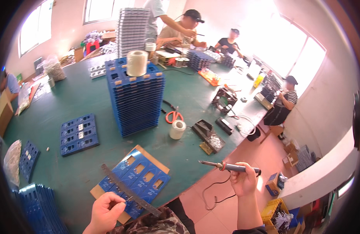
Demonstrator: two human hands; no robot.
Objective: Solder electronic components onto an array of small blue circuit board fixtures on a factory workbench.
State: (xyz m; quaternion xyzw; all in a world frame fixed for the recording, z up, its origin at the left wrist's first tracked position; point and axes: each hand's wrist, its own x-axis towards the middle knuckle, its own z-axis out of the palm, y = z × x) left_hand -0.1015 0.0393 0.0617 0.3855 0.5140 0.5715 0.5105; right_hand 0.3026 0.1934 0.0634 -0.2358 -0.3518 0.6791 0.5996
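Note:
My right hand (244,180) grips a soldering iron (236,167) by its dark handle, above the table's right edge. The iron's metal tip points left. Its black cord hangs below. My left hand (106,210) is closed in a pinch over the near corner of a blue circuit board panel (127,171). Something thin pokes out at its fingertips, too small to name. The panel has several rectangular cut-outs and rests on a brown cardboard sheet (162,167). Across it, slantwise, lies a dark flat strip like a ruler (123,186), beside my left fingertips.
A tall stack of blue panels (137,105) carries a tape roll (136,63). Orange-handled scissors (174,116), a white roll (177,129) and a soldering stand (208,134) lie beyond the iron. More blue panels (79,134) sit left. Several people work at the table's far side.

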